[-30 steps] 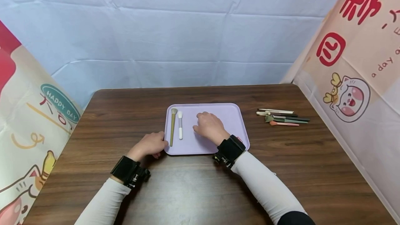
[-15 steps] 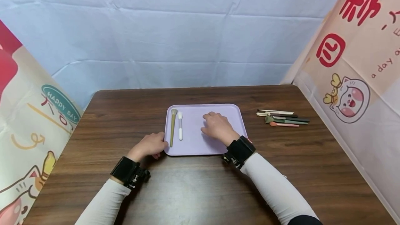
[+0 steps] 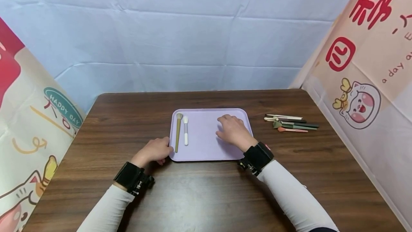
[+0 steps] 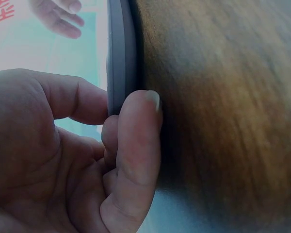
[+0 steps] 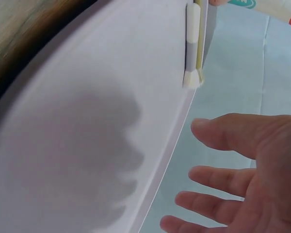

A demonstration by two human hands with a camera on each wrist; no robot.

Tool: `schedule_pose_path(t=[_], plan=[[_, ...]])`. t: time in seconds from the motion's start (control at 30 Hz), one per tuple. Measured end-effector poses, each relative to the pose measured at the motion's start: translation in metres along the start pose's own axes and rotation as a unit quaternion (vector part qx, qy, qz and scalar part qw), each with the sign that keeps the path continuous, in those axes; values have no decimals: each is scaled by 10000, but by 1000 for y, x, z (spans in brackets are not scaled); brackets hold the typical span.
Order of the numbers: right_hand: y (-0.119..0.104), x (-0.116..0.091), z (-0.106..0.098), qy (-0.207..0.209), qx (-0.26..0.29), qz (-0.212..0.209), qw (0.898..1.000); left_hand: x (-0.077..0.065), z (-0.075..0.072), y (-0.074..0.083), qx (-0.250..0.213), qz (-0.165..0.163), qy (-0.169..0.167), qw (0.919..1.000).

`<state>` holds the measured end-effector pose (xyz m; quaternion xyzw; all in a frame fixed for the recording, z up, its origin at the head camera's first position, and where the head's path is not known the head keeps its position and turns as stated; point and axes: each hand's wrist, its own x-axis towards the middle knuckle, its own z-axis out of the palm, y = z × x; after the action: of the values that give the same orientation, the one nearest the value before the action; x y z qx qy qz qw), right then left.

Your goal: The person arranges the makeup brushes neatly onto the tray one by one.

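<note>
Lying on one tray [image 3: 204,149], two brushes [image 3: 186,131]; left fingers [image 4: 138,150] clamped on its rim [image 4: 119,53], right fingers [image 5: 223,180] apart

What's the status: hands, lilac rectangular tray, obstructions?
Left hand pinching lilac rectangular tray at left edge. Right hand empty, hovering over tray. Slim olive brush and white-grey brush lying inside; nothing visibly blocking.

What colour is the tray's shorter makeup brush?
The makeup brush is white with a grey middle, clearest in right wrist view.

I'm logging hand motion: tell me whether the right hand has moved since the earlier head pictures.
Yes: in the head view, the right hand has moved rightward over the tray, away from the white-ended brush.
</note>
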<state>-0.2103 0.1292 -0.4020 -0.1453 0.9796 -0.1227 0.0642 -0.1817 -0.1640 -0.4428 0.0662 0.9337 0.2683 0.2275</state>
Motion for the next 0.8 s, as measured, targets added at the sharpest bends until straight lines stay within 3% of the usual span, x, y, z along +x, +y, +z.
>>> schedule_pose_path(t=[0.3,0.8], plan=[[14,-3,-2,162,-50,-86,9998,2,-1,0,-21,48,5,10000],[38,-14,-5,65,-9,129,9999,1,1,-1,20,73,35,10000]])
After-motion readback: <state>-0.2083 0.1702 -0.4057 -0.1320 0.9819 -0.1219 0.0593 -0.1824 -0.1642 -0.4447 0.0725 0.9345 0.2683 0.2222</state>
